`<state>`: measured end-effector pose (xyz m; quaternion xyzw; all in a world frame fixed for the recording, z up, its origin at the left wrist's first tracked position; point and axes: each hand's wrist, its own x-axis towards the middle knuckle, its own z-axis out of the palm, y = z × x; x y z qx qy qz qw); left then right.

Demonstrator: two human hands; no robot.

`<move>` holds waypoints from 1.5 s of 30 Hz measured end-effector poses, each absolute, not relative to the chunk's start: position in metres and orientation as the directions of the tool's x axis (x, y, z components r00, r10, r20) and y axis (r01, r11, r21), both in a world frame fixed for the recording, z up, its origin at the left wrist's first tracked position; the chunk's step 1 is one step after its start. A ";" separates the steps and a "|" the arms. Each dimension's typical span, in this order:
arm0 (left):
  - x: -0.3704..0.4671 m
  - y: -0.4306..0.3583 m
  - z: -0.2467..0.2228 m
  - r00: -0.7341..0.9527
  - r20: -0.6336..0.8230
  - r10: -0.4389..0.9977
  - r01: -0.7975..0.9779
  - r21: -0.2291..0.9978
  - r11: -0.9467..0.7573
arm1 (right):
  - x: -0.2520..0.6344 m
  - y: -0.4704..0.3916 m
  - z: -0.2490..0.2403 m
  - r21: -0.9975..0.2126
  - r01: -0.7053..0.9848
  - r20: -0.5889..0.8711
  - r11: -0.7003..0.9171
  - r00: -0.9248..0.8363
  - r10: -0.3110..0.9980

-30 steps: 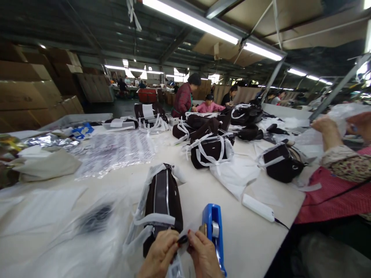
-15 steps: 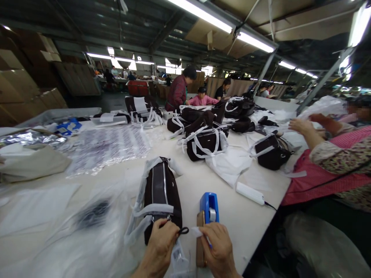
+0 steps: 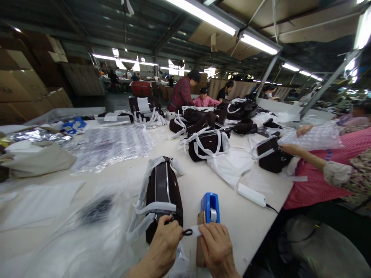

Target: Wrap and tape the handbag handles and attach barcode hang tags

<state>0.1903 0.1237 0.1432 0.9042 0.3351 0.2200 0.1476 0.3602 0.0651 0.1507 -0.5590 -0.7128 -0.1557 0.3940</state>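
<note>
A dark brown bag [image 3: 162, 181] with a silver zip lies lengthwise in front of me, white wrapping along its straps. My left hand [image 3: 165, 239] is closed at the bag's near end, and a small black cord loop [image 3: 188, 232] sticks out from its fingertips. Pinched in my right hand [image 3: 216, 243] is a translucent whitish strip [image 3: 196, 231], its free end at the loop; whether they touch I cannot tell. Just beyond the right hand stands a blue tape dispenser [image 3: 210, 204]. A brown flat object [image 3: 200, 251] lies partly under that hand.
Clear plastic bags [image 3: 87, 231] spread across the left side. More dark bags [image 3: 208, 144] with white-wrapped straps sit farther back. A white power strip [image 3: 251, 195] lies near the right table edge. At right, a co-worker's arm [image 3: 307, 156] reaches to another dark bag [image 3: 271, 154].
The whitish strip in my right hand has come up to the black loop, closing the gap between them. The co-worker at right now has bubble wrap by a dark bag.
</note>
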 end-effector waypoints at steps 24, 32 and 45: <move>0.188 0.135 0.181 0.736 0.066 0.674 0.568 0.482 -0.667 | 0.341 0.071 0.139 0.027 0.918 0.725 0.396 -0.291 0.625; 0.163 0.080 0.151 0.008 -0.041 0.999 0.297 0.954 0.037 | 0.331 0.061 0.138 0.010 0.925 0.741 0.379 -0.262 0.618; 0.189 0.104 0.140 0.008 -0.669 0.743 -0.367 0.689 0.624 | 0.300 0.055 0.129 -0.035 0.923 0.720 0.383 -0.242 0.650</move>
